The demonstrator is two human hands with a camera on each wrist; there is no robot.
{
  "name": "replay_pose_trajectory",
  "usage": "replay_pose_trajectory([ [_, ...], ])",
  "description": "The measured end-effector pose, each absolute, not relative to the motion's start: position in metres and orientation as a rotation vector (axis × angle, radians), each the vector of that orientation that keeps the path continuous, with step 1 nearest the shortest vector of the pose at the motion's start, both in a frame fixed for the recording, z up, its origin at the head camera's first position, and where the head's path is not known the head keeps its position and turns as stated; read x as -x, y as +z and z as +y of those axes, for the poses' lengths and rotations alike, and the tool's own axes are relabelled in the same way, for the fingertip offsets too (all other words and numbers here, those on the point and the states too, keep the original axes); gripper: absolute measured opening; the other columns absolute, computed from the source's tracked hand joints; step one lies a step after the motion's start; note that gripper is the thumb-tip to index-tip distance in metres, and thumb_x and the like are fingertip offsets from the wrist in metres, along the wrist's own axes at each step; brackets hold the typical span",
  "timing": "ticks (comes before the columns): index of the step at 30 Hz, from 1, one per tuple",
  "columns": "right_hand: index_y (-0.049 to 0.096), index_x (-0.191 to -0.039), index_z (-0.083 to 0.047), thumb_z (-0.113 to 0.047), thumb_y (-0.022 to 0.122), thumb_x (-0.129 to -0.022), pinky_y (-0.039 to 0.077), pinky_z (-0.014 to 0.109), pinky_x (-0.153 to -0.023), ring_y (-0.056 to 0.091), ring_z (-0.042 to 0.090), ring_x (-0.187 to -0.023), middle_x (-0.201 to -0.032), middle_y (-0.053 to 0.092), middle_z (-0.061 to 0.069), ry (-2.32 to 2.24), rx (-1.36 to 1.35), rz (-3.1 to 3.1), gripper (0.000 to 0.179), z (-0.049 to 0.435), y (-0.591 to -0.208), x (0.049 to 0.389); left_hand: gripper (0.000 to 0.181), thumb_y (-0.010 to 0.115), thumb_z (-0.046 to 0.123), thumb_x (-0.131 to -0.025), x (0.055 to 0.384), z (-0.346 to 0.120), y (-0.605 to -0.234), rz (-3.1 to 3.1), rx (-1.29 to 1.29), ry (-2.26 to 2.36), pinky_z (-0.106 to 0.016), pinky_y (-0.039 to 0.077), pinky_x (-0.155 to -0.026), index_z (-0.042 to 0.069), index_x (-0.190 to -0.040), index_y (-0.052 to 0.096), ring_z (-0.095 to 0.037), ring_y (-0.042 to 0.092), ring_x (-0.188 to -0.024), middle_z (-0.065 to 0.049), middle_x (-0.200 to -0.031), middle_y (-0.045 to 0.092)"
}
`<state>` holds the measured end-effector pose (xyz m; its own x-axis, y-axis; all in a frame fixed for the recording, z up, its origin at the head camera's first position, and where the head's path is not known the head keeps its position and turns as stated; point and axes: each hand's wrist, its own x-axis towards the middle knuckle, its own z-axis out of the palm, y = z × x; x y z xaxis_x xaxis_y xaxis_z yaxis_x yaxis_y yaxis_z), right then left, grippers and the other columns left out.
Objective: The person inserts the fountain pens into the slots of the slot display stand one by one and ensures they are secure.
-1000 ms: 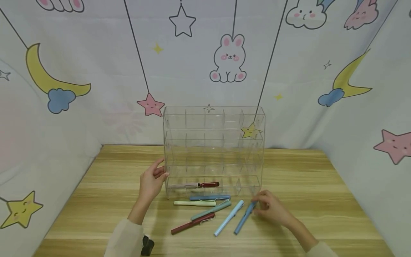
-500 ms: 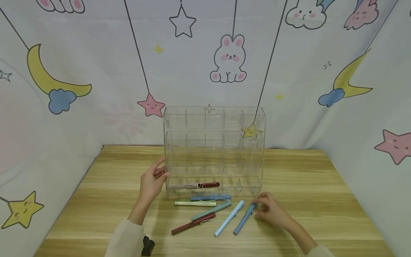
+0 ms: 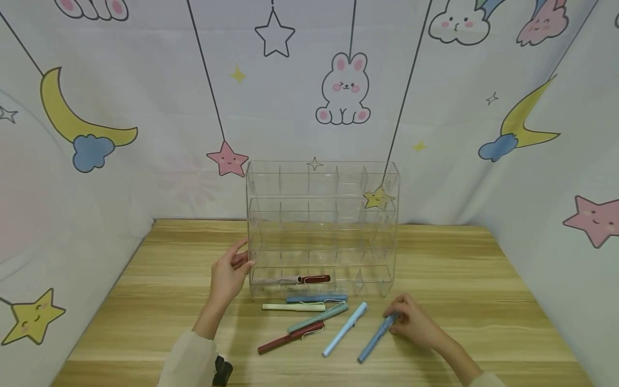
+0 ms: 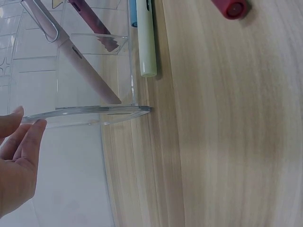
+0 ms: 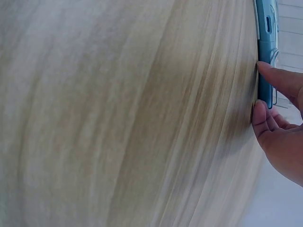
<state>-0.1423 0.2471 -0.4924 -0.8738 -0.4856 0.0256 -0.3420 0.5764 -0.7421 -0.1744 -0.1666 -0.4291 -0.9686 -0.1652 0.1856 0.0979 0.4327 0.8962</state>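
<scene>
My left hand (image 3: 228,277) pinches the left side panel of a clear acrylic pen rack (image 3: 319,198); the left wrist view has the thumb on one face of the panel (image 4: 90,111) and fingers on the other. At the right, my right hand (image 3: 415,322) pinches the clip end of a blue fountain pen (image 3: 374,342) between thumb and fingers. The right wrist view shows that blue pen (image 5: 267,52) close to the wood. Lying in the rack's bottom tier are a pale pen (image 4: 83,71) and a dark red one (image 3: 316,279).
In front of the rack lie another blue pen (image 3: 309,298), a cream pen (image 3: 292,307), a green pen (image 3: 314,319), a dark red pen (image 3: 287,339) and a light blue pen (image 3: 344,330). A patterned cloth (image 3: 290,107) hangs behind the wooden table (image 3: 459,279).
My right hand has taken hold of the blue pen and shifted it slightly right and toward the front, away from the light blue pen. The left hand stays on the rack.
</scene>
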Motion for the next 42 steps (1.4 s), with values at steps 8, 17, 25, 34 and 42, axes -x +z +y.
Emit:
replay_pose_trajectory([
  [8, 0.066, -0.088, -0.003, 0.003, 0.073, -0.069, 0.047, 0.019, -0.061, 0.047, 0.008, -0.077, -0.094, 0.049, 0.006, -1.177, 0.743, 2.682, 0.021, 0.248, -0.497, 0.143, 0.052, 0.065, -0.007, -0.08, 0.175, -0.167, -0.43, -2.441, -0.054, -1.553, -0.029, 0.055, -0.074, 0.002, -0.129, 0.05, -0.036, 0.062, -0.093, -0.028, -0.103, 0.061],
  [17, 0.069, -0.086, -0.005, 0.0, 0.074, -0.069, 0.044, 0.019, -0.059, 0.046, 0.006, -0.075, -0.089, 0.052, -0.001, -1.155, 0.74, 2.668, 0.018, 0.251, -0.496, 0.142, 0.052, 0.065, -0.007, -0.08, 0.175, -0.167, -0.431, -2.439, -0.05, -1.57, -0.027, 0.055, -0.074, 0.002, -0.129, 0.049, -0.035, 0.062, -0.093, -0.028, -0.103, 0.061],
  [25, 0.07, -0.088, -0.008, -0.01, 0.074, -0.073, 0.046, 0.02, -0.063, 0.049, 0.007, -0.078, -0.089, 0.056, -0.002, -1.141, 0.743, 2.635, 0.016, 0.256, -0.489, 0.141, 0.053, 0.065, -0.008, -0.08, 0.174, -0.167, -0.429, -2.435, -0.05, -1.574, -0.026, 0.055, -0.072, 0.002, -0.129, 0.05, -0.035, 0.062, -0.093, -0.028, -0.103, 0.061],
  [34, 0.07, -0.087, -0.006, -0.007, 0.072, -0.074, 0.046, 0.021, -0.06, 0.05, 0.007, -0.073, -0.083, 0.059, -0.005, -1.188, 0.802, 2.629, 0.013, 0.261, -0.464, 0.144, 0.052, 0.065, -0.008, -0.08, 0.174, -0.166, -0.429, -2.445, -0.056, -1.56, -0.027, 0.055, -0.073, 0.002, -0.129, 0.05, -0.035, 0.062, -0.093, -0.028, -0.103, 0.062],
  [42, 0.07, -0.088, -0.002, -0.001, 0.073, -0.072, 0.04, 0.019, -0.049, 0.042, 0.004, -0.061, -0.079, 0.059, -0.003, -1.168, 0.845, 2.774, 0.015, 0.258, -0.435, 0.15, 0.052, 0.065, -0.007, -0.08, 0.174, -0.166, -0.429, -2.442, -0.064, -1.574, -0.028, 0.055, -0.074, 0.002, -0.13, 0.049, -0.036, 0.062, -0.094, -0.028, -0.104, 0.061],
])
